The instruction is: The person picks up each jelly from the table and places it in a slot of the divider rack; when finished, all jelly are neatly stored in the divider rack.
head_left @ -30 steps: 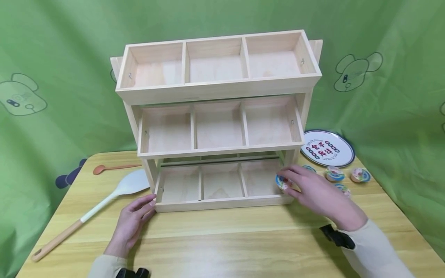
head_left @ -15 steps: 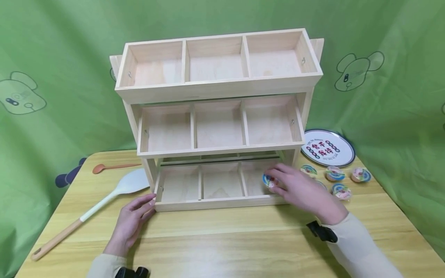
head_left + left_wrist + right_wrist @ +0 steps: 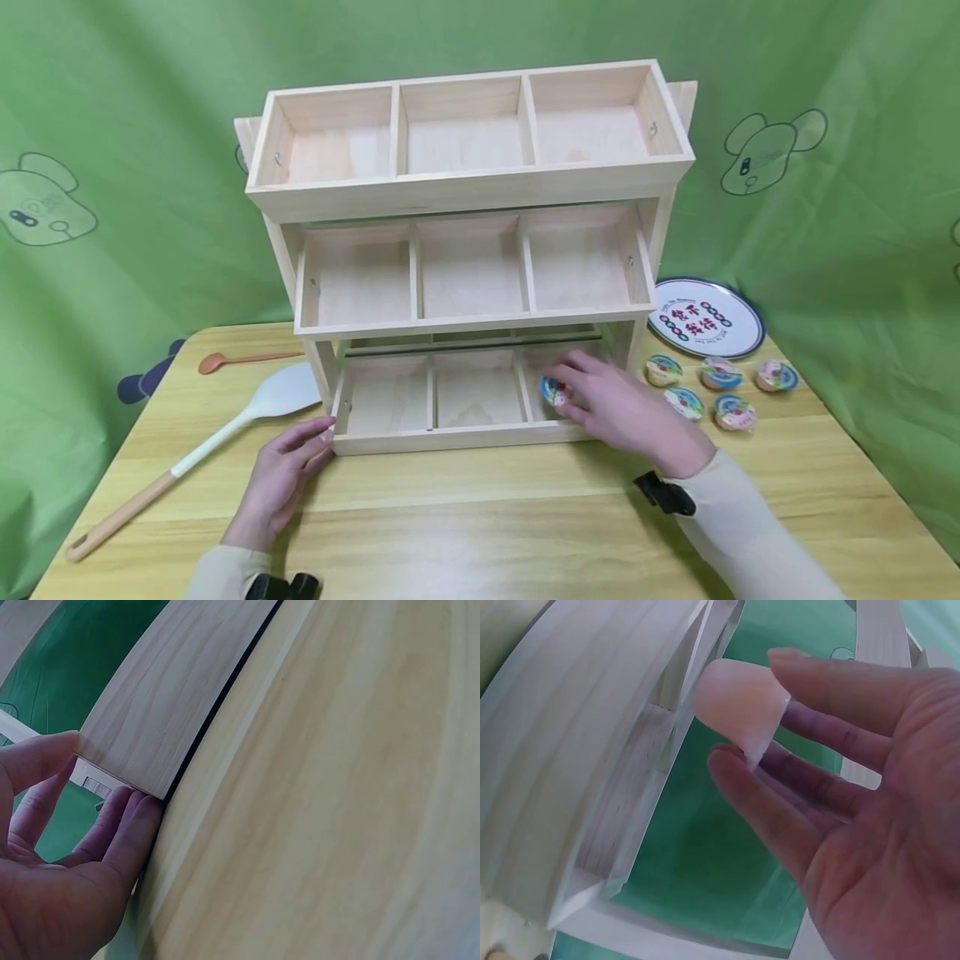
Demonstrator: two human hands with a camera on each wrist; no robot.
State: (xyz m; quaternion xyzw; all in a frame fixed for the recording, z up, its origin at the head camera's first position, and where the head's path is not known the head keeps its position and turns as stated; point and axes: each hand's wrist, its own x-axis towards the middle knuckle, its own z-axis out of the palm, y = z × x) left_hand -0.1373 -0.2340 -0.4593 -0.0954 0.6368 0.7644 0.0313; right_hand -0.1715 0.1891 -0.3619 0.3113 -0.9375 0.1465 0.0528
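Observation:
A three-tier wooden rack [image 3: 468, 190] stands on the table, each tier split into three compartments. My left hand [image 3: 279, 479] holds the left front corner of its bottom tray [image 3: 457, 442]; in the left wrist view, the thumb touches the upper corner and the fingers curl by the lower one. A small jelly cup [image 3: 555, 392] with a blue printed lid is pinched between the thumb and fingers of my right hand [image 3: 618, 408], above the bottom tray's right compartment. The right wrist view shows the pale pink cup [image 3: 739, 705] in those fingers.
Several more jelly cups [image 3: 722, 374] sit on the table right of the rack. Behind them lies a white plate [image 3: 708, 318] with red writing. At left are a white spatula [image 3: 281, 393] with a wooden handle and a small orange spoon [image 3: 213, 363]. Green curtain [image 3: 847, 250] hangs behind.
My right hand has moved left with the jelly cup, from the bottom tray's right end to over its right compartment, uncovering the cups on the table. My left hand stays put.

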